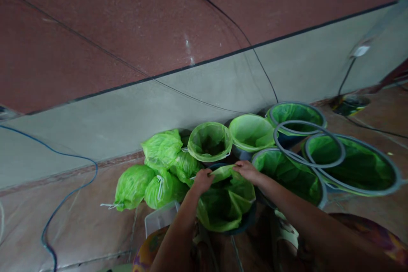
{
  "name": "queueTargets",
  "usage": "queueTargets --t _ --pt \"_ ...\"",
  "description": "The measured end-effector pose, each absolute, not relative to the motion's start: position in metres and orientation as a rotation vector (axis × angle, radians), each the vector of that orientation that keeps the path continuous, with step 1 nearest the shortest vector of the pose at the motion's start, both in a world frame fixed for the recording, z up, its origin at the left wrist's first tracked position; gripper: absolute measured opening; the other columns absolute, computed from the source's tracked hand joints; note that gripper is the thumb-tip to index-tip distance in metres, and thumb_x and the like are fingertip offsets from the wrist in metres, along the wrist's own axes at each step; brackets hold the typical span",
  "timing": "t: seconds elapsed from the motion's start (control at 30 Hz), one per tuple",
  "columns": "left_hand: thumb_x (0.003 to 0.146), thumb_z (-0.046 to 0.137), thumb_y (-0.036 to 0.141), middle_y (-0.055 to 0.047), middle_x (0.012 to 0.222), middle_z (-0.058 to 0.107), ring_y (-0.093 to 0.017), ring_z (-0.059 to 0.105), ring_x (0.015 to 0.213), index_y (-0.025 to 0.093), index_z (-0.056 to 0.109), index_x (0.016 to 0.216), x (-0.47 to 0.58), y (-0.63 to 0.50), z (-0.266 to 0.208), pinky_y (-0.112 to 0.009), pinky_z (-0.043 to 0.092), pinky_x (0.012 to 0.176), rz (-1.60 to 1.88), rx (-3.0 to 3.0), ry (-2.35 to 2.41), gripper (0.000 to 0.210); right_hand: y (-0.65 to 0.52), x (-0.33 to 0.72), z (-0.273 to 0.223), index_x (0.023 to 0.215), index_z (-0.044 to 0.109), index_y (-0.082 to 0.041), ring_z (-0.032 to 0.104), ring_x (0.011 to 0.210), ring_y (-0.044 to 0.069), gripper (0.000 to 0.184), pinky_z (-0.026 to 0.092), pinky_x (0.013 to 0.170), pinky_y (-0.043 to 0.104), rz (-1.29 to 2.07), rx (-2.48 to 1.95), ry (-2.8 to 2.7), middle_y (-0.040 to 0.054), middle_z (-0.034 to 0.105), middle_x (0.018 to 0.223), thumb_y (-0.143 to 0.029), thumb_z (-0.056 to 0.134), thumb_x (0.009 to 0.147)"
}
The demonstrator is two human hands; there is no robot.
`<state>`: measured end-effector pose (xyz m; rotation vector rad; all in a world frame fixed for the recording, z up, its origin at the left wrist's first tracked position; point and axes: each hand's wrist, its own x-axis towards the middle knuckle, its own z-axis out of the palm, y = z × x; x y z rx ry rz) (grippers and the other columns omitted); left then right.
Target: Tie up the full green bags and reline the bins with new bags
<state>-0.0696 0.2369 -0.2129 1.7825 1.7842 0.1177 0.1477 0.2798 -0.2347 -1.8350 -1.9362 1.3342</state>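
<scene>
A green mesh bag [219, 210] lines the dark bucket [247, 221] in front of me, its mouth spread wide. On the far rim, my left hand [203, 179] pinches the bag's edge. A little to the right, my right hand [246, 171] grips the same edge, so a strip of the bag stretches between them. Just behind stand a bucket lined with a green bag [210, 141] and another with a paler green liner [253, 131]. What lies deep inside the bag between my hands is too dark to make out.
Several tied green bags [162, 148] lie left, beside a clear plastic tub [161, 219]. To the right are more lined buckets [288, 174], with loose grey rings [309, 143] on top. A blue cable [76, 189] crosses the floor; a wall [127, 110] runs behind.
</scene>
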Motion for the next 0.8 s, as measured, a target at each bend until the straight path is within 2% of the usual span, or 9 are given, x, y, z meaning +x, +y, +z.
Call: queueTargets --t 0.13,0.23,0.4,0.47,0.6,0.7,0.8 --pt "0.088 0.048 0.020 -0.004 0.082 0.073 -0.015 0.065 0.078 0.015 0.074 0.085 -0.080 0.256 -0.224 -0.024 0.045 0.071 0.194 1.677 1.892 0.027 0.303 0.140 -0.243 0.085 0.074 -0.015 0.064 0.081 0.017 0.024 0.042 0.069 0.024 1.086 -1.895 -2.093 0.0071 0.072 0.084 -0.027 0.053 0.087" --pt "0.087 0.049 0.020 -0.006 0.087 0.075 -0.017 0.067 0.081 0.016 0.075 0.090 -0.086 0.264 -0.235 -0.025 0.046 0.070 0.221 1.506 2.059 0.027 0.312 0.133 -0.254 0.094 0.075 -0.017 0.066 0.088 0.019 0.029 0.044 0.075 0.026 0.939 -1.940 -2.180 0.0074 0.074 0.095 -0.032 0.051 0.090" --pt "0.086 0.052 0.025 -0.007 0.092 0.076 -0.019 0.069 0.085 0.020 0.077 0.092 -0.090 0.274 -0.251 -0.027 0.049 0.073 0.218 1.383 2.150 0.026 0.321 0.131 -0.275 0.093 0.076 -0.018 0.068 0.086 0.018 0.038 0.046 0.072 0.024 0.940 -2.011 -2.223 0.0077 0.075 0.093 -0.038 0.044 0.093" --pt "0.085 0.053 0.027 -0.007 0.091 0.076 -0.021 0.069 0.085 0.021 0.077 0.090 -0.092 0.279 -0.259 -0.028 0.050 0.073 0.206 1.345 2.146 0.025 0.324 0.133 -0.281 0.092 0.077 -0.017 0.069 0.085 0.019 0.036 0.047 0.071 0.024 0.964 -1.997 -2.318 0.0091 0.076 0.093 -0.032 0.044 0.093" --pt "0.083 0.054 0.030 -0.010 0.089 0.075 -0.022 0.070 0.084 0.018 0.076 0.087 -0.104 0.282 -0.274 -0.028 0.050 0.068 0.119 1.234 2.110 0.025 0.327 0.137 -0.288 0.082 0.077 -0.015 0.068 0.096 0.024 0.025 0.047 0.080 0.027 0.950 -1.956 -2.493 0.0127 0.076 0.095 -0.010 0.053 0.081" --pt "0.084 0.054 0.031 -0.013 0.093 0.075 -0.023 0.070 0.088 0.015 0.075 0.086 -0.116 0.273 -0.277 -0.028 0.050 0.068 0.048 1.207 2.130 0.026 0.320 0.139 -0.284 0.093 0.075 -0.010 0.067 0.099 0.026 0.029 0.047 0.082 0.030 0.896 -2.054 -2.428 0.0173 0.073 0.102 -0.008 0.049 0.083" --pt "0.089 0.049 0.035 -0.014 0.093 0.075 -0.022 0.070 0.089 0.014 0.074 0.086 -0.121 0.253 -0.270 -0.028 0.050 0.069 0.031 1.200 2.147 0.033 0.299 0.142 -0.273 0.108 0.069 -0.007 0.065 0.100 0.024 0.035 0.046 0.085 0.029 0.806 -2.109 -2.318 0.0183 0.070 0.108 -0.006 0.045 0.083"
